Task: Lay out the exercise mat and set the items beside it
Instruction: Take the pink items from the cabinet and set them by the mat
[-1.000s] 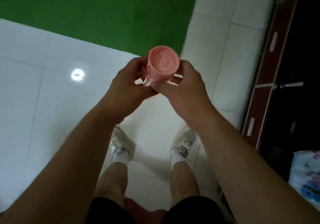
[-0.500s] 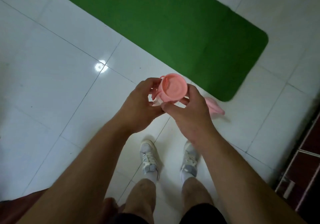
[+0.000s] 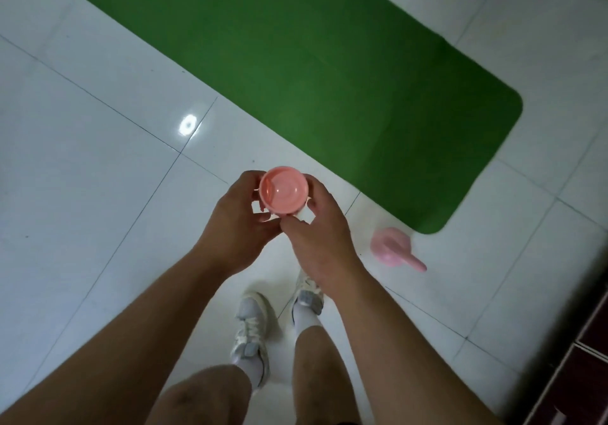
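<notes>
While the left hand (image 3: 237, 227) and right hand (image 3: 316, 237) both clasp the pink cup (image 3: 283, 191) in mid-air, a slackened hold could likely drop it onto the hard, glossy white tiles (image 3: 98, 194) beneath the grip, where the green mat (image 3: 296, 63) lies flat beyond and a pink item (image 3: 391, 248) rests rightward.

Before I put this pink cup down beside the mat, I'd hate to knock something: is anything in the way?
Nothing visible. The pink cup, held in the left hand and right hand, is above bare tile beside the mat; another pink item lies off to the right.
</notes>
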